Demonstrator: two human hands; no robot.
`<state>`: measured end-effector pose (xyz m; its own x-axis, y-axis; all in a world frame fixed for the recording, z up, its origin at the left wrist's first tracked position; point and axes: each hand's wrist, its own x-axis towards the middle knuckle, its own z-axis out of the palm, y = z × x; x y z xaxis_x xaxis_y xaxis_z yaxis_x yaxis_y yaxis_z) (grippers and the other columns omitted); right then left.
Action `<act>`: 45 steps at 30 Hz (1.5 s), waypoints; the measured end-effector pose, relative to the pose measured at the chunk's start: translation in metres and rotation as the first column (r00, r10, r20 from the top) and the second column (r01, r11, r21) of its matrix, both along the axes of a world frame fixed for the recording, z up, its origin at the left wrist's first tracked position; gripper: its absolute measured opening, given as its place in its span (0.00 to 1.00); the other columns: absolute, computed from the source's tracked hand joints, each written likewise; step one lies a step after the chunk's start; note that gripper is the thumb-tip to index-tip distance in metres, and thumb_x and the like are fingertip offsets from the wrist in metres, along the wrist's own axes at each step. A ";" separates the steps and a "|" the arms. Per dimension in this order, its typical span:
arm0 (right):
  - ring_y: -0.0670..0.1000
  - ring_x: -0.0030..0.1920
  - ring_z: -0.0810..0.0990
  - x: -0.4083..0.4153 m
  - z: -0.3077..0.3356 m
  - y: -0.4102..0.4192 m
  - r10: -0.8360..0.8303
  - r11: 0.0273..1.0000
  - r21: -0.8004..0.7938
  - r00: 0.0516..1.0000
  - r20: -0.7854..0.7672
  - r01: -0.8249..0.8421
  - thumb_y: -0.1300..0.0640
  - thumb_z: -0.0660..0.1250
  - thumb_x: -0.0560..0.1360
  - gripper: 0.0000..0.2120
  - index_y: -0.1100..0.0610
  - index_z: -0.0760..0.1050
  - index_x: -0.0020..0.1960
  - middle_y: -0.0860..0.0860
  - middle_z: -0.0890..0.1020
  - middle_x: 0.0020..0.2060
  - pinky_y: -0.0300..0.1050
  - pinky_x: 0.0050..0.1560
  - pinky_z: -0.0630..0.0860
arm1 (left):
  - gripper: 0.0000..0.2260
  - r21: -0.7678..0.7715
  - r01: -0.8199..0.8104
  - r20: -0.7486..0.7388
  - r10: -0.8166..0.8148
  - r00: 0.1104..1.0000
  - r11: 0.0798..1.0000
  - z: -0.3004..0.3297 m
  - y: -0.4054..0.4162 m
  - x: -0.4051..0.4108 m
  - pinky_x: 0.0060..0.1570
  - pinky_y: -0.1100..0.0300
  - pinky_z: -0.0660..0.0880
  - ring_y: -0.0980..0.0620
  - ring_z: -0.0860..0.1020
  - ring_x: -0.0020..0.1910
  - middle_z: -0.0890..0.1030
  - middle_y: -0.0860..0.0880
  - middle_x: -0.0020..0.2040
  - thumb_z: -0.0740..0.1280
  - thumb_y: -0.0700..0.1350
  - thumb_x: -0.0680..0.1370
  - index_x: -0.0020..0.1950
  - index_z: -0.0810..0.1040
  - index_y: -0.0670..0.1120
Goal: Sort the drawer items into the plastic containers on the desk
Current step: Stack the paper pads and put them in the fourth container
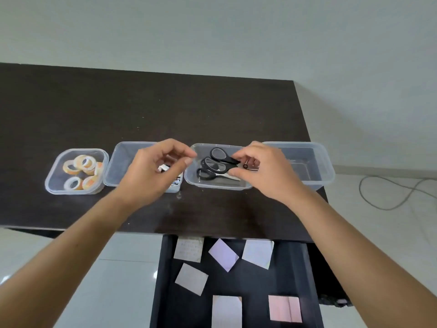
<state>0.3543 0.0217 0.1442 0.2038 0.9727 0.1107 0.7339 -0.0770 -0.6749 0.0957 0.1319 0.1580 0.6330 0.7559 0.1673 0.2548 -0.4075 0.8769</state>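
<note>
Head view looks down on two bare forearms reaching across a dark desk [71, 110] toward a row of clear plastic containers. The left hand [151, 171] hovers above the second container [118, 166], fingers loosely curled with thumb and forefinger drawn close together; whether anything is pinched between them cannot be told. The right hand [262, 171] hovers over the right end of the third container [196, 183], its fingers curled and its thumb and fingertips near the handle of the black scissors [217, 162]; whether it touches or grips them cannot be told.

Several pairs of those scissors lie inside the third container, handles to the left. The second container holds some small items, mostly hidden by the left hand. At the far left of the row, the first container [50, 183] holds rolls of tape [81, 163], orange and whitish. At the right end, the fourth container [326, 171] sits partly behind the right hand; nothing can be made out in it.

Nearer, below the desk edge, the open drawer [165, 280] shows a dark bottom with paper notes [223, 254] scattered over it, in white, lilac and pink. A grey cable [387, 204] trails on the pale floor to the right.
</note>
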 end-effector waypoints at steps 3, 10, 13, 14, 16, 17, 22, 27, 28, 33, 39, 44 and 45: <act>0.48 0.52 0.81 -0.004 -0.010 0.017 0.024 1.000 -0.017 0.997 0.074 -0.023 0.48 0.79 0.76 0.14 0.49 0.86 0.60 0.43 0.83 0.49 0.48 0.56 0.78 | 0.05 -0.094 0.018 0.021 -0.017 1.000 0.995 -0.015 -0.028 -0.022 0.53 0.48 0.82 0.49 0.84 0.47 0.86 0.50 0.48 0.74 0.42 0.79 0.52 0.85 0.52; 0.44 0.51 0.82 -0.007 -0.021 -0.002 -0.034 0.993 0.117 0.998 0.052 0.027 0.53 0.77 0.78 0.07 0.51 0.87 0.55 0.45 0.85 0.49 0.42 0.59 0.79 | 0.09 -0.193 0.140 -0.056 -0.153 0.987 0.971 -0.064 -0.081 -0.036 0.50 0.54 0.82 0.50 0.84 0.44 0.86 0.51 0.46 0.78 0.41 0.76 0.53 0.85 0.52; 0.41 0.50 0.81 -0.012 -0.020 -0.035 -0.045 0.984 0.173 0.998 0.038 0.038 0.55 0.77 0.78 0.05 0.52 0.87 0.54 0.42 0.84 0.47 0.30 0.55 0.75 | 0.11 -0.235 0.192 -0.137 -0.228 0.964 0.953 -0.090 -0.106 -0.035 0.52 0.60 0.80 0.51 0.84 0.47 0.86 0.55 0.47 0.79 0.42 0.76 0.54 0.85 0.53; 0.41 0.50 0.82 -0.014 -0.021 -0.049 -0.043 0.982 0.187 0.999 0.023 0.038 0.56 0.77 0.78 0.05 0.52 0.87 0.53 0.42 0.85 0.47 0.29 0.54 0.74 | 0.11 -0.250 0.210 -0.172 -0.256 0.951 0.945 -0.100 -0.115 -0.035 0.52 0.60 0.80 0.51 0.84 0.48 0.86 0.56 0.48 0.80 0.43 0.75 0.54 0.84 0.54; 0.44 0.49 0.83 -0.019 -0.026 -0.079 -0.042 0.982 0.184 0.999 -0.018 0.045 0.57 0.77 0.78 0.04 0.53 0.87 0.53 0.44 0.86 0.46 0.30 0.54 0.74 | 0.12 -0.285 0.244 -0.240 -0.316 0.918 0.927 -0.119 -0.132 -0.033 0.53 0.57 0.81 0.52 0.84 0.50 0.85 0.56 0.49 0.81 0.44 0.74 0.55 0.84 0.55; 0.45 0.48 0.83 -0.021 -0.031 -0.093 -0.041 0.984 0.171 0.998 -0.043 0.048 0.57 0.78 0.77 0.04 0.54 0.87 0.52 0.45 0.86 0.46 0.32 0.54 0.75 | 0.13 -0.305 0.256 -0.264 -0.339 0.903 0.917 -0.128 -0.140 -0.032 0.54 0.57 0.80 0.53 0.83 0.51 0.85 0.56 0.49 0.81 0.44 0.74 0.55 0.84 0.55; 0.46 0.45 0.84 -0.026 -0.076 -0.162 -0.012 0.999 0.044 0.992 -0.125 0.018 0.61 0.79 0.75 0.05 0.56 0.87 0.51 0.47 0.85 0.44 0.38 0.49 0.80 | 0.17 -0.339 0.256 -0.337 -0.371 0.865 0.905 -0.166 -0.172 -0.037 0.52 0.60 0.80 0.54 0.82 0.51 0.84 0.58 0.50 0.83 0.48 0.71 0.56 0.84 0.58; 0.48 0.47 0.84 -0.030 -0.128 -0.207 -0.106 0.992 -0.084 0.985 -0.137 0.095 0.59 0.81 0.73 0.07 0.54 0.88 0.51 0.45 0.85 0.45 0.45 0.52 0.80 | 0.23 -0.326 0.282 -0.460 -0.412 0.787 0.902 -0.190 -0.189 -0.046 0.52 0.63 0.77 0.58 0.78 0.53 0.78 0.62 0.55 0.83 0.53 0.70 0.63 0.81 0.61; 0.48 0.48 0.84 -0.031 -0.137 -0.211 -0.132 0.987 -0.108 0.982 -0.138 0.118 0.58 0.81 0.73 0.08 0.53 0.88 0.51 0.45 0.85 0.46 0.45 0.53 0.80 | 0.26 -0.316 0.306 -0.497 -0.431 0.753 0.898 -0.195 -0.193 -0.046 0.54 0.66 0.75 0.60 0.76 0.54 0.76 0.64 0.57 0.82 0.54 0.70 0.66 0.79 0.61; 0.44 0.52 0.80 -0.034 -0.167 -0.207 -0.222 0.969 -0.124 0.973 -0.070 0.212 0.56 0.82 0.72 0.13 0.52 0.86 0.56 0.47 0.80 0.53 0.37 0.57 0.76 | 0.37 -0.121 0.467 -0.695 -0.411 0.590 0.876 -0.212 -0.208 -0.043 0.69 0.62 0.70 0.57 0.71 0.65 0.68 0.58 0.68 0.78 0.58 0.74 0.80 0.67 0.56; 0.49 0.60 0.77 -0.035 -0.188 -0.184 -0.286 0.938 -0.216 0.957 -0.037 0.272 0.54 0.81 0.73 0.22 0.50 0.81 0.65 0.47 0.73 0.61 0.43 0.63 0.75 | 0.32 -0.081 0.467 -0.638 -0.406 0.655 0.881 -0.223 -0.208 -0.044 0.67 0.60 0.72 0.58 0.70 0.64 0.71 0.60 0.62 0.81 0.57 0.70 0.70 0.73 0.56; 0.51 0.62 0.75 -0.037 -0.202 -0.183 -0.316 0.917 -0.260 0.949 -0.013 0.302 0.55 0.82 0.72 0.33 0.53 0.74 0.75 0.52 0.66 0.68 0.45 0.68 0.75 | 0.28 -0.165 0.379 -0.551 -0.404 0.730 0.910 -0.221 -0.206 -0.050 0.61 0.60 0.75 0.61 0.73 0.57 0.72 0.62 0.55 0.83 0.51 0.68 0.60 0.73 0.63; 0.50 0.63 0.74 -0.037 -0.204 -0.184 -0.321 0.907 -0.287 0.947 0.007 0.309 0.54 0.81 0.73 0.37 0.54 0.71 0.78 0.53 0.64 0.70 0.43 0.69 0.73 | 0.27 -0.150 0.387 -0.546 -0.403 0.734 0.910 -0.221 -0.206 -0.051 0.60 0.60 0.75 0.61 0.73 0.57 0.72 0.62 0.54 0.83 0.50 0.68 0.59 0.73 0.64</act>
